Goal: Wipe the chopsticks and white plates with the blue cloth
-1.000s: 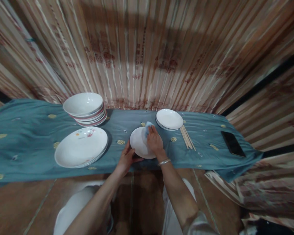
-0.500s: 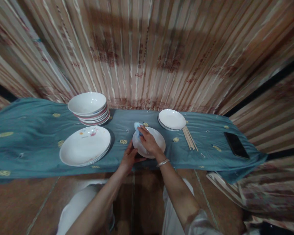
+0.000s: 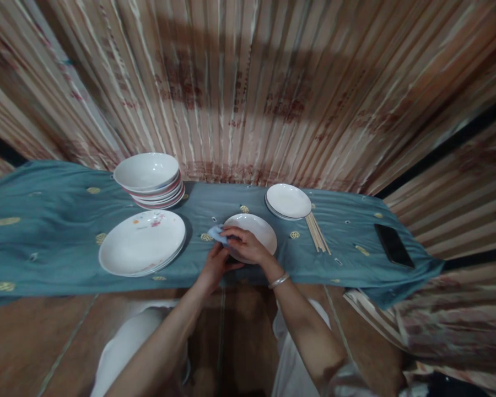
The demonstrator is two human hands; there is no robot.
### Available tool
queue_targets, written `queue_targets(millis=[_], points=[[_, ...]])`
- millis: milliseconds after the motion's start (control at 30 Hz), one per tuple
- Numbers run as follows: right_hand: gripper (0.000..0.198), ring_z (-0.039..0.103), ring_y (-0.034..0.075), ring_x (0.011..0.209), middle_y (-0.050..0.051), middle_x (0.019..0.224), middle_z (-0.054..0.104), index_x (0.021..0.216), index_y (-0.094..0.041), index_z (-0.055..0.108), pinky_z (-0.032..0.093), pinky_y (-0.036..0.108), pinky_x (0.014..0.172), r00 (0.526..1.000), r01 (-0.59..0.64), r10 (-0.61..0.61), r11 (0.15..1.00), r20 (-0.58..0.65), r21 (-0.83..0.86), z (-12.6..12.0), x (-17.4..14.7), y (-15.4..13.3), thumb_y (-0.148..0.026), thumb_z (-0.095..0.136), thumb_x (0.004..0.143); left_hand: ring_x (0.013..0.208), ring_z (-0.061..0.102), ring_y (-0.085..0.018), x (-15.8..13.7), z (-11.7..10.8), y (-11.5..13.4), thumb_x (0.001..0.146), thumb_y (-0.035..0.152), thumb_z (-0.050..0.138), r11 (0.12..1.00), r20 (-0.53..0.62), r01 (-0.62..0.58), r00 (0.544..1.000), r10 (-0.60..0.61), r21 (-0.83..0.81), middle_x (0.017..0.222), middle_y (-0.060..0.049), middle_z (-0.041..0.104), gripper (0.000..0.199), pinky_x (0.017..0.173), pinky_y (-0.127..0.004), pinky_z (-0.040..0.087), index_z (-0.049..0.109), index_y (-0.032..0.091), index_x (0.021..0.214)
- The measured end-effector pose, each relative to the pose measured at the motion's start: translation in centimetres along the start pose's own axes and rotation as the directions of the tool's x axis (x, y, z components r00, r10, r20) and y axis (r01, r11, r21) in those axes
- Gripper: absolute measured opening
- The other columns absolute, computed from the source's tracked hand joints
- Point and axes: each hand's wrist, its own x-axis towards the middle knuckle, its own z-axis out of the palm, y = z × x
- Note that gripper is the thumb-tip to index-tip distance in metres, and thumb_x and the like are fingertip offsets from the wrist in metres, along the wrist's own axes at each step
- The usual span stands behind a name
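"How are the arms set?"

"Both reach forward and draw together. The left forearm (image 3: 165, 336) slants from near left toward the far right, the right forearm (image 3: 306, 325) from near right toward the far left."

"And the hands?"

"Close together. The right hand (image 3: 250, 247) has its back turned up, fingers (image 3: 235, 232) pointing left and curled in a pinching grip, above the left hand (image 3: 213, 267)."

"Is the right wrist (image 3: 276, 274) straight?"

"Bent slightly leftward."

"The left one's fingers?"

"Curved in a grip too, partly hidden under the right."
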Motion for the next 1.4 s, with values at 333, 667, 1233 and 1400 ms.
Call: queue_targets(millis=[333,667,1233,1400], points=[[0.012,0.063,0.017,0.098,0.004,0.100,0.069,0.088,-0.017,0.068,0.045,0.031,0.093,0.996,-0.063,0.046,0.974,0.081,0.218,-0.6,-1.3,-0.1,-0.020,0.061,0.079,0.081,0.064,-0.020,-0.2,-0.4,0.7,0.067,0.022,0.067,0.999,0.069,0.033,0.997,-0.030,-0.038,0.088,-0.003,0.066,0.026,0.067,-0.039,0.058,0.062,0.018,0.092],[0.013,0.064,0.017,0.091,0.003,0.094,0.071,0.082,-0.018,0.071,0.047,0.031,0.088,0.986,-0.126,0.105,0.979,0.129,0.163,-1.8,-4.6,-1.2,-0.027,0.071,0.072,0.073,0.064,-0.019,0.3,0.3,0.8,0.073,0.029,0.063,0.998,0.021,0.008,1.000,-0.007,-0.058,0.092,-0.005,0.070,0.044,0.055,-0.027,0.052,0.061,0.017,0.115],[0.023,0.066,0.018,0.094,0.003,0.094,0.073,0.071,-0.021,0.072,0.048,0.034,0.090,0.979,-0.201,0.196,0.967,-0.046,-0.154,-6.3,-9.8,-0.7,-0.004,0.058,0.065,0.090,0.065,-0.021,0.4,-0.2,0.5,0.073,0.025,0.070,0.999,0.037,0.019,0.999,-0.018,-0.036,0.132,-0.006,0.055,0.067,0.069,-0.041,0.060,0.045,0.035,0.135],[0.024,0.066,0.018,0.093,0.004,0.094,0.072,0.072,-0.019,0.071,0.048,0.035,0.089,0.964,-0.235,0.206,0.957,-0.168,-0.172,-7.7,-10.1,0.5,-0.005,0.053,0.065,0.092,0.064,-0.022,0.4,-0.2,0.7,0.076,0.024,0.066,1.000,0.036,0.017,0.999,-0.017,-0.009,0.140,-0.007,0.048,0.066,0.070,-0.043,0.060,0.044,0.035,0.137]])
